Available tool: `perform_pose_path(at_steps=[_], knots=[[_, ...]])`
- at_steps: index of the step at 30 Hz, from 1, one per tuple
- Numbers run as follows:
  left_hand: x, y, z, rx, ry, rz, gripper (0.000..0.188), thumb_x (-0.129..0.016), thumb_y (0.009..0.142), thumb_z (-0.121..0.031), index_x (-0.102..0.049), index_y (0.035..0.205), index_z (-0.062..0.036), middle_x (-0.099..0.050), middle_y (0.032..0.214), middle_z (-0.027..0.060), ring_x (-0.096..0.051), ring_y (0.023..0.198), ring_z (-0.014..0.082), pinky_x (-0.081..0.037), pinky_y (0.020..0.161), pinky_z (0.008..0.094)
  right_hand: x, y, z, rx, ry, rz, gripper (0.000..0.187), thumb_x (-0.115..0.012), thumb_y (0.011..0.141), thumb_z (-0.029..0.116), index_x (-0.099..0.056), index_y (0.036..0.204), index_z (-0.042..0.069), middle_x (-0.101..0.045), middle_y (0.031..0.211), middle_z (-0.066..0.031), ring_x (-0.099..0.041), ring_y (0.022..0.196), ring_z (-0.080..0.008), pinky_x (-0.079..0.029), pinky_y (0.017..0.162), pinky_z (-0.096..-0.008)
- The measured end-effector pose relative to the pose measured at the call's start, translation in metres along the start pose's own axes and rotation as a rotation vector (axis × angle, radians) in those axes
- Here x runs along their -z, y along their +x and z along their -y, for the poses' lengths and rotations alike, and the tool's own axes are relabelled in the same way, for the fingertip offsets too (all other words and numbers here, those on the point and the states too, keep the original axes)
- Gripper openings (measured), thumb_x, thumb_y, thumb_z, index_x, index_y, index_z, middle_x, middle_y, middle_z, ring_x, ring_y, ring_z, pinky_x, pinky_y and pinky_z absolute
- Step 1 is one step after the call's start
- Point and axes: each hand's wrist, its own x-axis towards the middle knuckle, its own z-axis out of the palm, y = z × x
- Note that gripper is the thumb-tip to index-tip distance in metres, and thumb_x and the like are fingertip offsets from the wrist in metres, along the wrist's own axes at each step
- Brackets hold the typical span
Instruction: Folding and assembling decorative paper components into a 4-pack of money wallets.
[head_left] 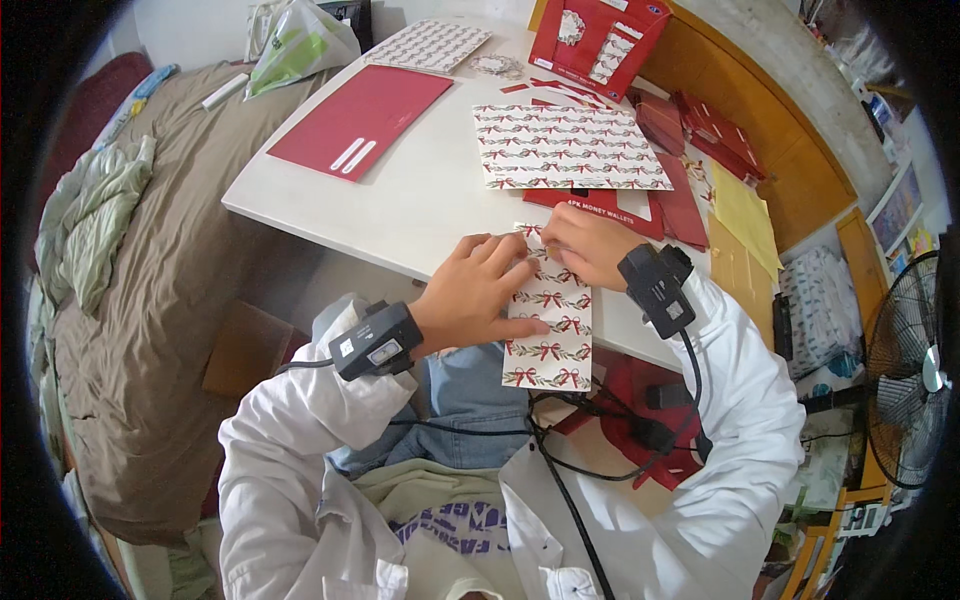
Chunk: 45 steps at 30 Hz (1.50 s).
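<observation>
A long, narrow white card with rows of green garlands and red bows lies over the table's near edge, its lower end above my lap. My left hand holds the card from its left side. Its thumb lies across the card's face and its fingers bend over the upper left edge. My right hand is closed at the card's upper end, its curled fingers pressed against the paper. The fingertips of both hands come close together there, partly hiding that end.
Beyond my hands lie a larger sheet in the same pattern and a red packet. A red card sheet, another patterned sheet and an upright red package are farther back. Black cables hang by my lap; a fan stands right.
</observation>
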Motion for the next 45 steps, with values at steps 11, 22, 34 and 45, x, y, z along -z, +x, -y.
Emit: perform_pose_path(at_steps=[11,22,34,45], knots=[[0.002,0.002,0.001,-0.021,0.028,-0.087,0.061,-0.059,0.077,-0.058,-0.055,0.105,-0.0043,-0.049,0.113,0.0146,-0.05,0.105,0.0309,-0.036,0.096,0.0444,0.028,-0.014,0.01,-0.017,-0.116,-0.266,0.008,-0.059,0.082,0.007,-0.058,0.089,0.004,-0.056,0.089,-0.0091,-0.059,0.079,-0.0287,-0.048,0.067,-0.0374],[0.009,0.001,0.001,0.024,-0.039,0.037,0.067,-0.064,0.074,-0.058,-0.055,0.112,-0.0041,-0.052,0.113,0.0144,-0.046,0.119,0.0306,-0.035,0.098,0.0458,0.12,0.074,-0.198,-0.361,-0.388,-0.664,0.009,-0.064,0.072,0.015,-0.063,0.074,0.006,-0.062,0.073,-0.0146,-0.062,0.067,-0.0287,-0.047,0.059,-0.0375],[0.014,0.007,0.0,0.022,-0.064,-0.034,0.064,-0.065,0.072,-0.059,-0.058,0.105,-0.0051,-0.055,0.11,0.0113,-0.053,0.113,0.0275,-0.041,0.09,0.0437,0.098,0.085,-0.313,-0.547,-0.505,-0.348,0.015,-0.069,0.068,0.023,-0.074,0.079,0.012,-0.068,0.077,-0.0115,-0.065,0.068,-0.0265,-0.051,0.065,-0.0346],[0.014,0.008,-0.001,0.02,-0.059,-0.017,0.063,-0.066,0.072,-0.059,-0.058,0.105,-0.006,-0.054,0.111,0.0106,-0.052,0.115,0.0269,-0.04,0.091,0.0428,0.108,0.071,-0.327,-0.527,-0.258,-0.266,0.017,-0.069,0.069,0.022,-0.072,0.079,0.009,-0.067,0.072,-0.0127,-0.065,0.067,-0.0261,-0.051,0.063,-0.0336]])
